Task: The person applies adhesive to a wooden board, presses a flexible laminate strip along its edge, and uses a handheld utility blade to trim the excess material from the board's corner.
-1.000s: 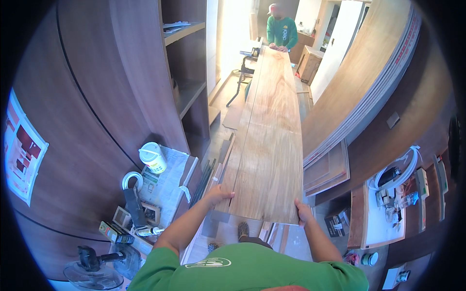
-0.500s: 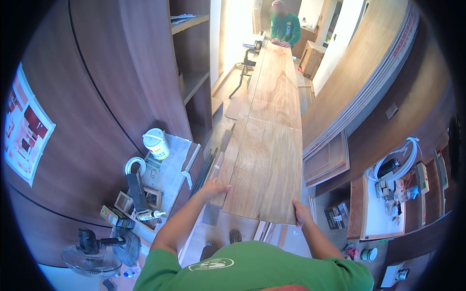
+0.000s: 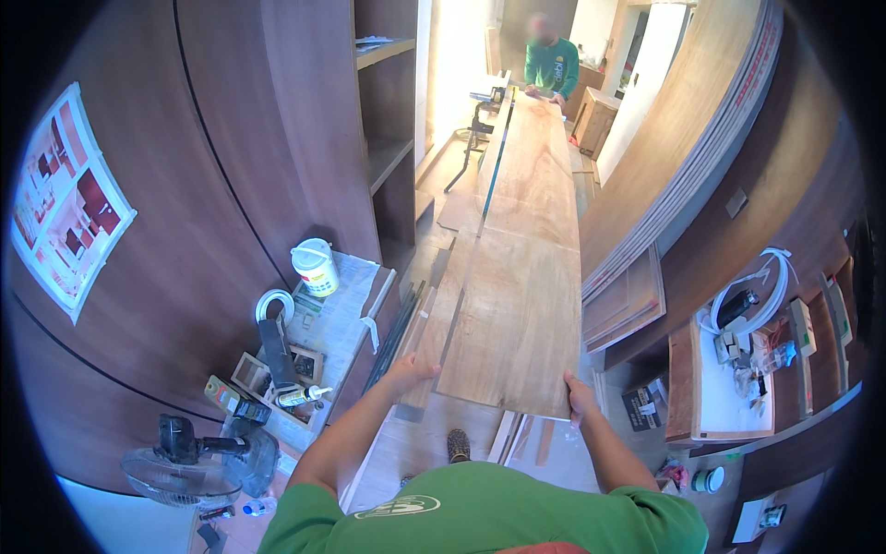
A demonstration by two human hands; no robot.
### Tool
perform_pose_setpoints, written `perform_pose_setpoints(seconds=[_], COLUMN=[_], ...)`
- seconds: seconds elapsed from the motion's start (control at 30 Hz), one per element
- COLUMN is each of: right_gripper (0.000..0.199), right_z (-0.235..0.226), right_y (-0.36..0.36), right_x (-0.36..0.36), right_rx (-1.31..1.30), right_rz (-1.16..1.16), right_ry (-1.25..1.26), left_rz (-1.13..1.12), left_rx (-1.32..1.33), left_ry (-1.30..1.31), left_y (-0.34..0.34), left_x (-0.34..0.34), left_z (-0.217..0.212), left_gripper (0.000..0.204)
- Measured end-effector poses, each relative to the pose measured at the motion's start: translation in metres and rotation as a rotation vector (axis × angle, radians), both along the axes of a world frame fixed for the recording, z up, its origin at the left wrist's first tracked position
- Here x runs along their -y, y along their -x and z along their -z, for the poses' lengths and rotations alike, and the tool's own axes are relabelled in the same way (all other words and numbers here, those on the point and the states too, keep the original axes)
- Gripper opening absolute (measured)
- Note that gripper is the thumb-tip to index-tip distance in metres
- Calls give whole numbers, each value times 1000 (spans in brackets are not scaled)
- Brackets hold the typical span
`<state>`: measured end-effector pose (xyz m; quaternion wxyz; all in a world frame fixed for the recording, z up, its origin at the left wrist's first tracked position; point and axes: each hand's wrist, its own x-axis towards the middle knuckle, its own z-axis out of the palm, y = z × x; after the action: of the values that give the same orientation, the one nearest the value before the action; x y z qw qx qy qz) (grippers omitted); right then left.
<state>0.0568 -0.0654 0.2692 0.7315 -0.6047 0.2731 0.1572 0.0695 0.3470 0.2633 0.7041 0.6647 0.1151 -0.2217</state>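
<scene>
A long, wide plywood panel (image 3: pixel 517 314) stretches away from me. Its near right corner is gripped by my right hand (image 3: pixel 580 399), thumb on top and fingers under the edge. Along its left side lies a narrow plywood strip (image 3: pixel 441 323), with a thin dark gap between the two. My left hand (image 3: pixel 413 371) is closed round the strip's near end. At the far end stands a person in a green long-sleeved top (image 3: pixel 552 66), hands on the boards' far edge. Under the far part, a dark stand (image 3: pixel 480 129) shows beside the strip.
Leaning plywood sheets (image 3: pixel 688 157) line the right side. To the left, a low bench (image 3: pixel 355 291) carries a white bucket (image 3: pixel 316 268) and a sealant tube (image 3: pixel 303 396). A fan (image 3: pixel 185 462) stands at lower left. Open shelving (image 3: pixel 386 111) rises beyond the bench.
The narrow strip has separated from the wide panel, opening a gap between them. My left hand has shifted with the strip, and the far person's hands have moved apart. The view has turned slightly left.
</scene>
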Motion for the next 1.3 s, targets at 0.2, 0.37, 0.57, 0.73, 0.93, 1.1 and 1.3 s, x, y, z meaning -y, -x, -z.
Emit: perform_pose_setpoints(seconds=[0.2,0.37,0.57,0.73,0.93,1.1,1.3], right_gripper=[52,55,56,50,44,37,61], right_z=[18,18,36,69,78,181,281], right_y=[-4,-57,-202,-358,-476,-438,-152], right_x=[13,33,91,142,129,151,-88], right_rx=[1,88,108,292,130,140,-529], right_rz=[33,25,-1,9,27,69,-486], right_ry=[52,47,170,357,296,227,-172], left_rz=[65,139,221,455,201,293,256], left_rx=[43,-31,-121,-247,-516,-553,-687], left_ry=[-312,-522,-758,-910,-729,-818,-902], left_y=[105,216,321,356,351,331,331], left_x=[-9,-65,-82,-89,-63,-70,-31], left_z=[-42,8,7,56,-11,0,-48], left_gripper=[64,79,73,71,68,66,58])
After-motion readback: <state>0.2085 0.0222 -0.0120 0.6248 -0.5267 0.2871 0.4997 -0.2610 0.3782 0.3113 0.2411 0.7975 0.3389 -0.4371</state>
